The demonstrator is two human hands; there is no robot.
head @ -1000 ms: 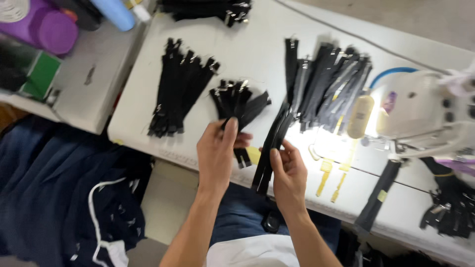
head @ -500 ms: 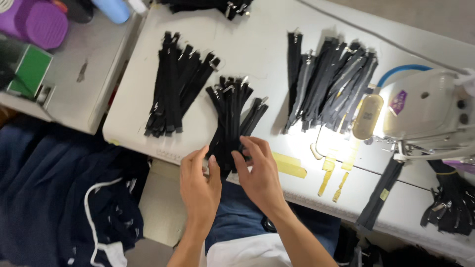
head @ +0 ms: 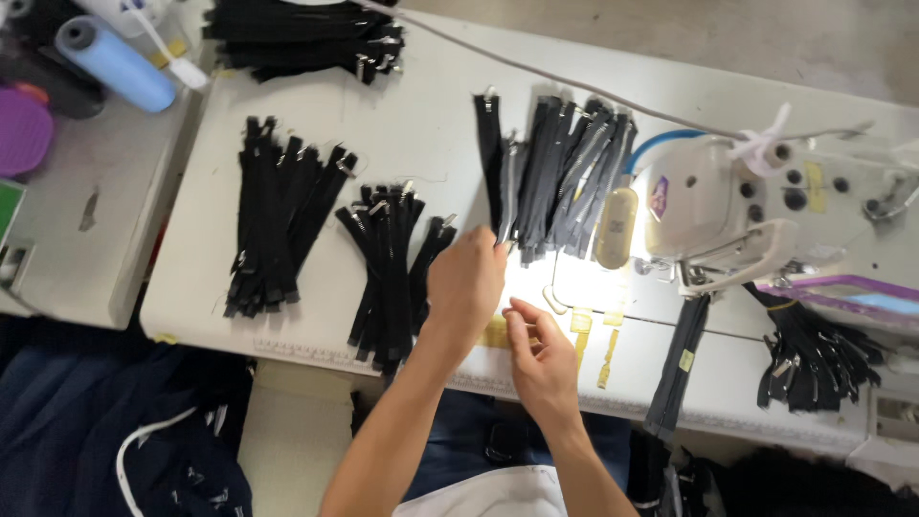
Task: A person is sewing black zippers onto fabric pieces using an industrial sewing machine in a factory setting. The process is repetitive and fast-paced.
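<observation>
Left hand (head: 466, 280) is pinching one black zipper (head: 504, 206) at the near end of the right pile (head: 565, 177) on the counter (head: 421, 124). Right hand (head: 542, 359) is hovering half open, holding nothing. Sorting seems underway; next, lifting that zipper free needs care.

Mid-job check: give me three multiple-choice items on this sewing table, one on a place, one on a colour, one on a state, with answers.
1. Where does the sewing machine stand?
A. right of the hands
B. far left
C. on the floor

2. What colour are the zippers?
A. white
B. black
C. red

3. What is the left hand doing?
A. lying flat, empty
B. pinching a zipper end
C. holding scissors

Answers: 1 A, the machine fills the table's right side. 2 B, every bundle is black. 3 B, its fingertips close on a zipper from the bundle beside the machine.
</observation>
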